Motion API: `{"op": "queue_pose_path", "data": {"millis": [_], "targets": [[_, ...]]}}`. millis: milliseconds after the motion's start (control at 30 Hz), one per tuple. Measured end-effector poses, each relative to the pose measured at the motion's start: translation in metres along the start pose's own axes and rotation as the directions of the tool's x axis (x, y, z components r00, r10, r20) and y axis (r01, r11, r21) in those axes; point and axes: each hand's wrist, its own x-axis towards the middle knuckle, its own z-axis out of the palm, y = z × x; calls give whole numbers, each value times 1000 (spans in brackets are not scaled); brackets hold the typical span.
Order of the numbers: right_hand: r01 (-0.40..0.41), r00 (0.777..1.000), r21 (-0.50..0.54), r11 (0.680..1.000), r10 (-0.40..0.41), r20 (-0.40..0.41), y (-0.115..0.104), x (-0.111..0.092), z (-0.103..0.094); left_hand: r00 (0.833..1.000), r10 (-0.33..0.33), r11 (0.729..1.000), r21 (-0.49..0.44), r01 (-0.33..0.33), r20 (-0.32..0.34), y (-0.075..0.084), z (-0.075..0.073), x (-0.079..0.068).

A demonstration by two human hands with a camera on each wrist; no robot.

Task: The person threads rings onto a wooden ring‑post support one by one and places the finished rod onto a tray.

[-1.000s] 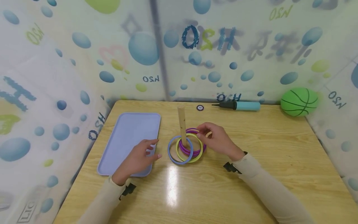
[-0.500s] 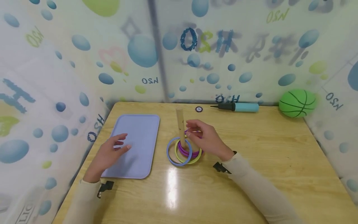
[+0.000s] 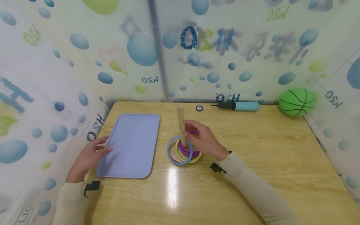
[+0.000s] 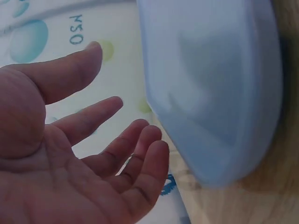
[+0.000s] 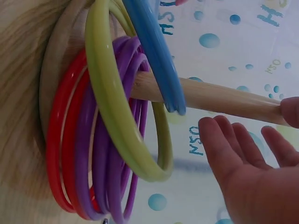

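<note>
A wooden peg (image 3: 181, 122) stands upright on a round base (image 5: 50, 84) on the table. Red rings (image 5: 55, 140) and purple rings (image 5: 86, 144) are stacked low around it. A yellow ring (image 5: 103, 74) leans tilted over them, and a blue ring (image 5: 156, 56) hangs tilted above the yellow one. Beside the peg is my right hand (image 3: 204, 139), fingers loosely extended; its thumb overlaps the peg's upper end in the right wrist view, and contact is unclear. My left hand (image 3: 86, 157), fingers spread and holding nothing, hovers at the left edge of a light blue tray (image 3: 132, 140).
Along the table's back edge lie a small dark round disc (image 3: 199, 108) and a hand pump (image 3: 246, 106) with a black nozzle. A green ball (image 3: 297, 102) sits at the back right corner. Patterned curtains enclose the table on its far sides.
My left hand has moved left across the tray to its outer edge. My right hand has shifted left from the rings' right side to the peg. The rings look the same.
</note>
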Motion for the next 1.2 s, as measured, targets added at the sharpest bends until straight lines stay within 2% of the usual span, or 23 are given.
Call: {"op": "queue_pose_path", "data": {"millis": [133,300,433,667,833,1000,1200], "targets": [[16,1000,-7,1000,-16,10,3,2,1,998,-35,999,-20,36,56,-8,-3,3],[40,998,-20,999,-39,42,6,3,0,995,-59,998,2,59,76,-15,-4,8],[71,996,-28,997,-69,60,7,3,-2,995,-58,998,33,56,78,-19,-5,13],[95,994,-40,995,-92,65,7,4,-3,998,-17,995,94,11,65,-25,-6,21],[110,992,-50,993,-107,62,9,6,0,997,-55,992,119,48,55,-27,-5,22],[101,994,-53,993,-99,49,9,5,3,997,-56,992,118,50,53,-29,-5,20],[104,994,-66,992,-101,46,4,8,4,996,-67,993,103,61,55,-30,-2,25]]}}
